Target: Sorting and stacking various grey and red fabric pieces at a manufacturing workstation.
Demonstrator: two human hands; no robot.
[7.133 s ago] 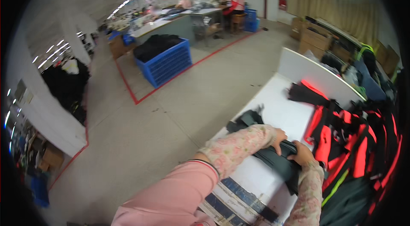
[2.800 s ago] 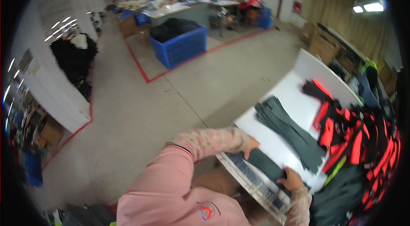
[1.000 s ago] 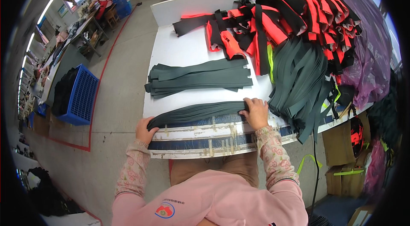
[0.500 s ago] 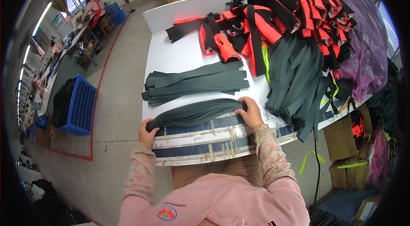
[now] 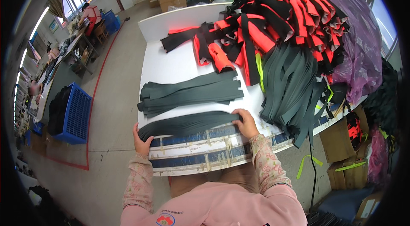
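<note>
A bundle of dark grey-green fabric strips (image 5: 190,124) lies crosswise near the front of the white table, arched slightly upward. My left hand (image 5: 142,142) is at its left end, with thumb and fingers to either side of the strip ends. At the right end my right hand (image 5: 247,124) grips the strips between thumb and fingers. Just beyond, a flatter stack of the same strips (image 5: 192,92) rests on the table, its ends uneven. A large loose heap of matching strips (image 5: 288,89) hangs toward the table's right front edge.
Black and orange fabric pieces (image 5: 273,25) are piled at the back right, beside a purple plastic bag (image 5: 358,46). Worn tape covers the table's front edge (image 5: 200,151). A blue crate (image 5: 77,115) stands on the floor to the left. Cardboard boxes (image 5: 341,153) sit at right.
The strip bundle now lies lower and flatter between my hands, its layered edges less fanned out. My left hand's thumb and fingers are spread wider. The whole view has shifted slightly.
</note>
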